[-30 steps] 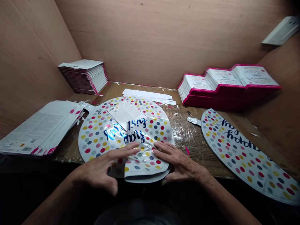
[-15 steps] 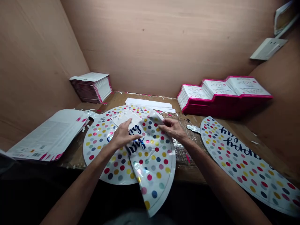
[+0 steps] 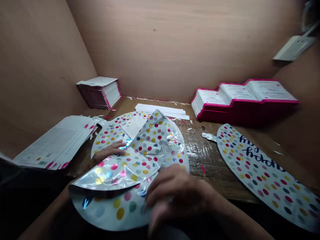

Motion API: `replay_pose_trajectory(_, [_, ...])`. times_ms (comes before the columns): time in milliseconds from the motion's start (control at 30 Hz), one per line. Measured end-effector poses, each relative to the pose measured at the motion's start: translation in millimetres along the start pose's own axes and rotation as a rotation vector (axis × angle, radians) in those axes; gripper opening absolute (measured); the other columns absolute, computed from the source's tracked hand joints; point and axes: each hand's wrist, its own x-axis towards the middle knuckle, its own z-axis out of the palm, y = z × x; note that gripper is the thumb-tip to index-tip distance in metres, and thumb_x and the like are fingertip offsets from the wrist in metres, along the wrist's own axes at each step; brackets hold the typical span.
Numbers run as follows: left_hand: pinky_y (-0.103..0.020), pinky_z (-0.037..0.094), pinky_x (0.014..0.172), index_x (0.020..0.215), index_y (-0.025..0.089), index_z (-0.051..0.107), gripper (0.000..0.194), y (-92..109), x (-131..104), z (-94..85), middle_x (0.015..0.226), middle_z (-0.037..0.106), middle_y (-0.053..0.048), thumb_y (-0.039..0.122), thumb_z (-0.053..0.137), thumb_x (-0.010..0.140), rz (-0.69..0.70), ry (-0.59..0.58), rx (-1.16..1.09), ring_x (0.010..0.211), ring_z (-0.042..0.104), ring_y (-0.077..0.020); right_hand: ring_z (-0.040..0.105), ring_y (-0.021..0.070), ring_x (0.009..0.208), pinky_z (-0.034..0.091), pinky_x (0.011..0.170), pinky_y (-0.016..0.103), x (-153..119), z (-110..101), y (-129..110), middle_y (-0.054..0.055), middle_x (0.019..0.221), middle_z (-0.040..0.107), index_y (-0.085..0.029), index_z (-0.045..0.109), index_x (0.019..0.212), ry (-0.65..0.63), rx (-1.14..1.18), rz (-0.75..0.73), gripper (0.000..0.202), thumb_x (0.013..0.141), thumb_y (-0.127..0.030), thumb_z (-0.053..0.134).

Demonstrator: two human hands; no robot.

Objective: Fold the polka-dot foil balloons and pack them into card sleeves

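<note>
A flat foil balloon [image 3: 135,169], white with coloured dots, lies across the table's front edge, its upper layer folded and peaked in the middle. On it, my left hand [image 3: 110,152] rests at the left with fingers stretched out, partly hidden behind the fold. My right hand [image 3: 175,191] is at the balloon's front right edge, its fingers bent and blurred; whether they pinch the foil I cannot tell. A small printed white card [image 3: 133,126] lies on the balloon near its top, partly covered by the raised peak.
Printed white sleeves [image 3: 57,140] are piled at the left, with a stack of packets [image 3: 100,91] behind. Paper strips [image 3: 162,111] lie at the back. Pink-edged packets [image 3: 240,103] stand stepped at the back right. Another dotted balloon [image 3: 257,173], folded, lies right. A switch plate [image 3: 295,48] is on the wall.
My right hand has come from the balloon's upper right edge down to its front. The loose foil has swung left over my left hand, which has moved left and lower.
</note>
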Motion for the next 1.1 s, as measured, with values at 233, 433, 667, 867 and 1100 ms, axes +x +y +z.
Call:
replay_pose_trajectory(233, [-0.048, 0.03, 0.116, 0.111, 0.029, 0.074, 0.038, -37, -34, 6.5, 0.138, 0.06, -0.006, 0.047, 0.053, 0.085, 0.048, -0.154, 0.102, 0.138, 0.044, -0.0308, 0.061, 0.0269, 0.116, 0.051, 0.097, 0.045, -24, -1, 113, 0.015, 0.122, 0.065, -0.018, 0.062, 0.124, 0.429, -0.43, 0.588, 0.045, 0.099, -0.05, 0.042])
replay_pose_trajectory(433, [-0.043, 0.037, 0.114, 0.115, 0.026, 0.071, 0.037, -30, 1, 38.8, 0.136, 0.062, -0.005, 0.036, 0.056, 0.084, 0.091, 0.014, 0.242, 0.132, 0.051, -0.0278, 0.053, 0.029, 0.125, 0.042, 0.107, 0.049, -45, -12, 180, 0.019, 0.128, 0.06, -0.012, 0.063, 0.119, 0.155, -0.653, 0.706, 0.037, 0.098, -0.039, 0.046])
replay_pose_trajectory(667, [-0.045, 0.043, 0.109, 0.128, 0.02, 0.062, 0.047, -10, 9, 85.1, 0.139, 0.058, -0.011, 0.012, 0.044, 0.086, 0.028, 0.08, 0.595, 0.133, 0.05, -0.0283, 0.04, 0.0251, 0.139, 0.034, 0.114, 0.045, -53, -42, 148, 0.018, 0.147, 0.046, -0.012, 0.047, 0.141, 0.298, -0.761, 0.623, 0.05, 0.103, -0.041, 0.032])
replay_pose_trajectory(867, [-0.038, 0.05, 0.103, 0.116, 0.021, 0.069, 0.041, 12, 25, 45.5, 0.125, 0.068, -0.007, 0.02, 0.038, 0.09, 0.156, -0.036, 0.501, 0.117, 0.063, -0.0216, 0.052, 0.0258, 0.126, 0.041, 0.108, 0.043, -65, -13, 134, 0.014, 0.13, 0.061, -0.017, 0.064, 0.12, -0.109, -0.715, 0.527, 0.04, 0.103, -0.039, 0.037])
replay_pose_trajectory(1100, [-0.055, 0.03, 0.115, 0.143, 0.005, 0.044, 0.063, 29, 94, 113.2, 0.153, 0.037, -0.022, 0.047, 0.04, 0.097, 0.133, 0.011, 0.79, 0.145, 0.028, -0.0359, 0.027, 0.0273, 0.146, 0.024, 0.118, 0.048, -20, -4, 179, 0.015, 0.158, 0.031, -0.013, 0.04, 0.148, -0.073, -0.819, 0.71, 0.052, 0.104, -0.039, 0.029])
